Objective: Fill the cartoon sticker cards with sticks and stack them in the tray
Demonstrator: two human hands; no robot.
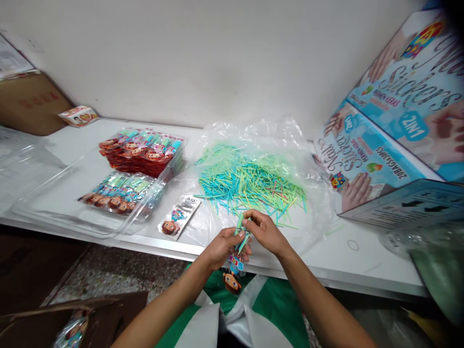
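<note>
My left hand [222, 249] is closed around a small clear packet [234, 273] printed with a cartoon face, which hangs below the table edge. My right hand [264, 231] pinches a few thin green and blue sticks [242, 234] at the packet's top. Both hands meet just in front of a loose heap of green and blue sticks [250, 181] lying on a clear plastic sheet [275, 140] on the white table [362, 261].
One filled packet [179, 217] lies flat left of the heap. Stacks of filled packets [143, 150] sit in a clear tray [50, 205] further left. Large nail-sticker cartons [395, 130] stand at right. A brown cardboard box [31, 104] is at far left.
</note>
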